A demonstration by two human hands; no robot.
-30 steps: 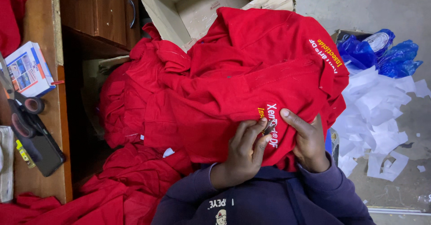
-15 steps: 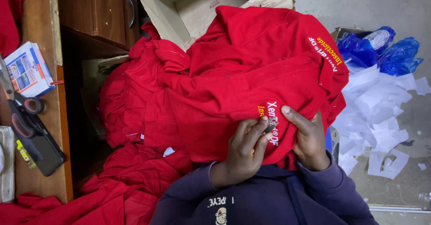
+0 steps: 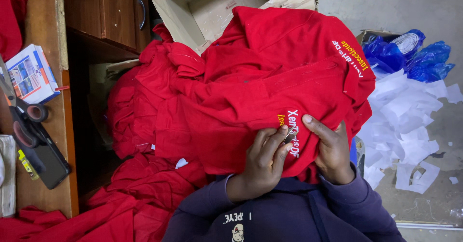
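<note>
1. Judging the risks first: small grey piece [image 3: 289, 135] pinched right against the white-and-yellow stitched lettering [image 3: 292, 121]; if sharp (can't tell what it is, too small), could nick the cloth or cut good stitches w/ a slip.
2. Could also catch a fingertip, since both hands sit close together on the same spot.
3. Red shirt [image 3: 270, 92] draped loose over the lap and over a heap of more red garments [image 3: 140, 111]; might slide off or bunch if grip eases, esp. toward the open cardboard box [image 3: 217, 10] side.
4. Might drag white paper scraps [image 3: 400, 121] along if the cloth swings toward the floor on that side.
5. Left hand [image 3: 263, 167]: fingers curled in, tips closed together on the small grey piece, knuckles resting on the shirt just beside the lettering.
6. Right hand [image 3: 333, 155]: thumb laid flat on top of the cloth near the lettering, other fingers hidden under the fold; looks clamped on the shirt edge, holding it taut.
7. Scissors [image 3: 21, 121] lying apart on the wooden table [image 3: 43, 184], untouched.
</note>
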